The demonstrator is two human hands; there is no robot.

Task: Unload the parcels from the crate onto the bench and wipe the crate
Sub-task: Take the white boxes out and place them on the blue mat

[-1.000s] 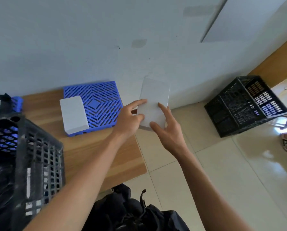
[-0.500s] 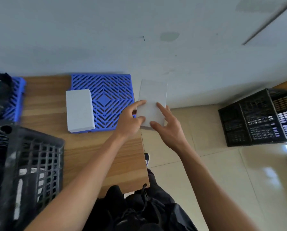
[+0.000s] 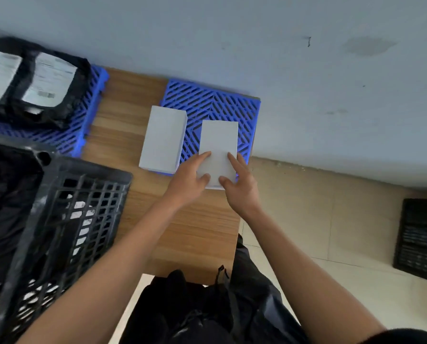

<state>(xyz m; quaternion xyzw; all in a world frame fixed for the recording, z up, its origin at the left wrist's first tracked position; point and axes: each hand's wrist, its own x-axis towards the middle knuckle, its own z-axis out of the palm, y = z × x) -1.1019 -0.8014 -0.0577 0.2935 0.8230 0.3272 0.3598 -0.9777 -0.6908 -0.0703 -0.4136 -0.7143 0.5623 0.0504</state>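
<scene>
Looked like a parcel sorting/storage room. Labelled black mailers [image 3: 33, 83] lay on blue pallets [image 3: 247, 112], plastic crates [image 3: 66, 219] on wood bench [image 3: 195, 232] & tiled floor [image 3: 319, 232], bare wall [image 3: 232, 33].

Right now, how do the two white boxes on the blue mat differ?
The left white box lies untouched, while both hands, left hand and right hand, hold the right white box. The left white box overhangs the blue mat's left edge; the right white box overhangs its near edge. Both are plain white and oblong.

Held white box [image 3: 218, 147] now over blue mat [image 3: 244, 112]
</scene>
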